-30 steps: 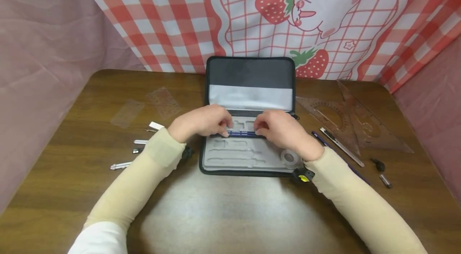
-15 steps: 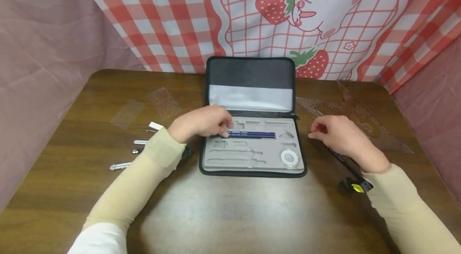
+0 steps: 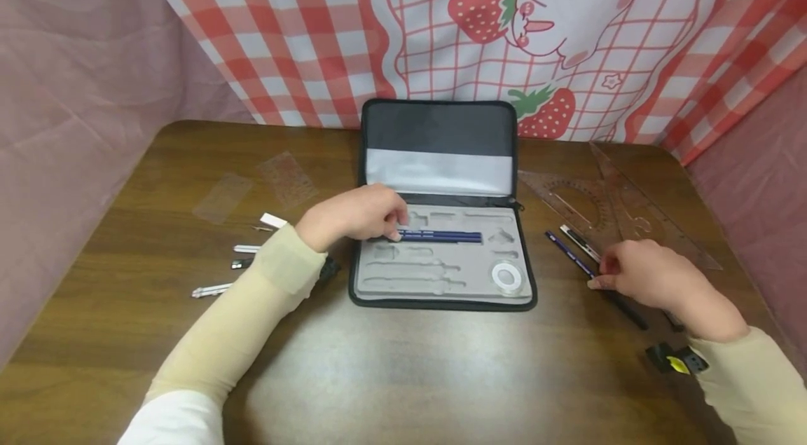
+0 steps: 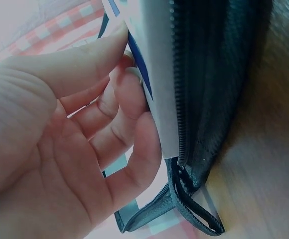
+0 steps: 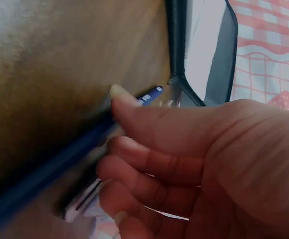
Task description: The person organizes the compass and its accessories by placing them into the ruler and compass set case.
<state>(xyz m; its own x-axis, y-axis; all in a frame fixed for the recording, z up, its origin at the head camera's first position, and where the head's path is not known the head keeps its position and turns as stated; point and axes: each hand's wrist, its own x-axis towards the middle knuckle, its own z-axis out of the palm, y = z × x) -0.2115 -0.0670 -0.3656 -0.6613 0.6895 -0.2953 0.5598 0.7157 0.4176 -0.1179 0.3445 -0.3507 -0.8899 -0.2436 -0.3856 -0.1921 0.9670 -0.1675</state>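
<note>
In the head view an open zip case (image 3: pixel 441 303) lies on the table, with a grey moulded tray (image 3: pixel 403 291) inside. Blue pencils (image 3: pixel 450 236) lie side by side in its long slot. My left hand (image 3: pixel 362 212) rests over their left end, the thumb and bent fingertips touching there; the left wrist view shows a blue pencil edge (image 4: pixel 142 67) by these fingers. My right hand (image 3: pixel 656 280) is at another dark blue pencil (image 3: pixel 570 256) on the table. In the right wrist view, thumb and forefinger stand either side of that pencil (image 5: pixel 59 157) with a gap between them.
A slim cutter knife (image 3: pixel 576 242) lies beside the loose pencil, partly under my right hand. Behind it lie clear set squares (image 3: pixel 668 221). At the left are clear templates (image 3: pixel 286 179) and compass parts (image 3: pixel 211 290). A round white ring (image 3: pixel 506 278) sits in the tray.
My right hand has left the pencils in the case and moved right and towards me, to the loose pencil on the table. My left hand stays in place.
</note>
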